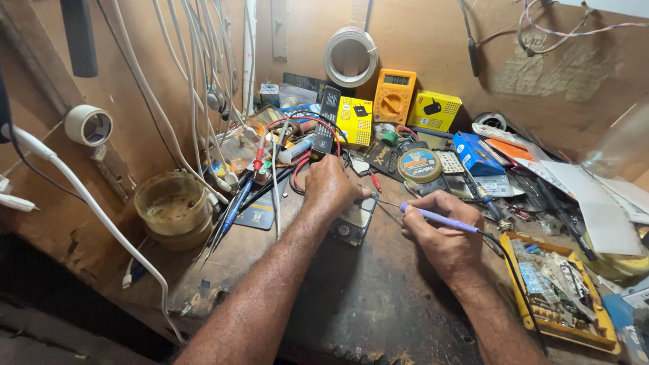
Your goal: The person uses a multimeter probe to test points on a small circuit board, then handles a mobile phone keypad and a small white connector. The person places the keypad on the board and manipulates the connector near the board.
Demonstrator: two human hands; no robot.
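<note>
My left hand (327,187) presses down on a small dark electronic device (353,224) lying on the worn wooden bench, fingers curled over its top edge. My right hand (441,238) grips a purple-handled soldering iron (436,218) like a pen. Its thin metal tip points left and reaches the device just beside my left fingers. The iron's black cord (514,277) trails off to the right over my wrist.
An orange multimeter (394,95) and yellow boxes (433,111) stand at the back wall. A round solder tin (419,165), a blue box (475,153), papers, and a yellow parts tray (561,297) crowd the right. A stained jar (173,208), probes and white cables fill the left.
</note>
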